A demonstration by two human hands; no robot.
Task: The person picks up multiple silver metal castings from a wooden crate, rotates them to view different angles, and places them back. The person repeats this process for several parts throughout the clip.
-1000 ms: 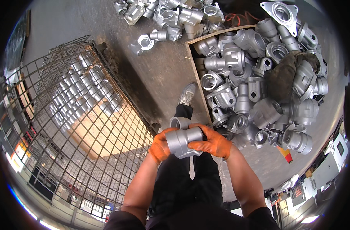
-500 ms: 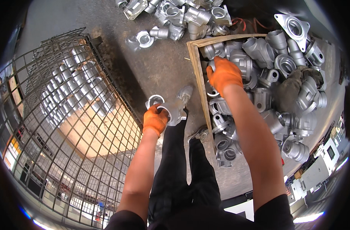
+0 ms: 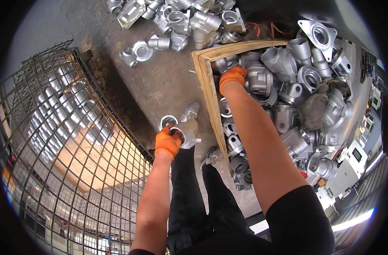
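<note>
There's the wooden-walled bin (image 3: 212, 97), and left of it a grey metal fitting (image 3: 188, 129), long axis slanting binward, open mouth facing away, held at that end by the left hand (image 3: 168, 142), fingers curled, while the right hand (image 3: 233, 78) dips inside, its grip hidden from me.

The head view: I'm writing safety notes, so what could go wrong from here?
First, the left hand alone grips a grey metal fitting that shows next to a shoe; if it slips, it could land on a foot. Second, the right hand reaches among jumbled fittings inside the wooden-edged box, so a shifting piece might pinch it.
</note>
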